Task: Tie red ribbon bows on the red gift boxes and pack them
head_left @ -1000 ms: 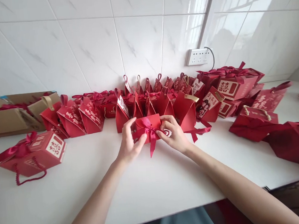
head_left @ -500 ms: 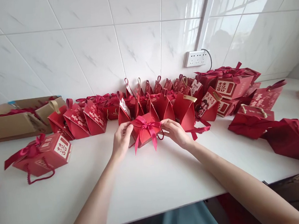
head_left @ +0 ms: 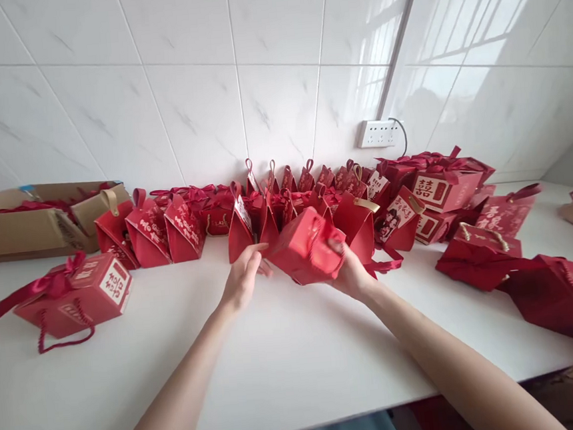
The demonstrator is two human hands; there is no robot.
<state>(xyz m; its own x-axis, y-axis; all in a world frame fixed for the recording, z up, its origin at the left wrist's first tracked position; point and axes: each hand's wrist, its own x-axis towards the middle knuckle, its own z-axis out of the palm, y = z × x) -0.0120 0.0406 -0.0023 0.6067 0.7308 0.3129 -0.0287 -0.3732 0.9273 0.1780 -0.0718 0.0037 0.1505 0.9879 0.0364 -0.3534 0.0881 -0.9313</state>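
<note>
Turned over toward the right since half a second ago, the box [head_left: 290, 251] no longer sits squarely between two hands: it leans at a slant in the middle of the frame, and the left hand [head_left: 244, 279] has come away from its side. Right hand [head_left: 348, 266] is clamped on the box's right end; just how its fingertips bear is lost in blur. Left hand stands just beside the box's left corner, fingers apart and holding nothing; whether a fingertip brushes the corner, I cannot tell. Nor can I tell whether the box's lower edge meets the counter [head_left: 278, 349] below. From its look I would judge it light, as one hand carries it tilted, though what is inside is hidden. Its walls look like thin card: stiff along the folds, likely to dent if a broad panel is pinched hard, and perhaps a little slick where smooth. Best hold, I think, is low on two opposite walls or close to the folded edges, with the fingers clear of the smeared trim [head_left: 319, 249] on the right face; bow or cord, it looks soft and could be crushed or pulled loose. Bags [head_left: 358, 225] stand close behind, so a wide swing might knock them.
</note>
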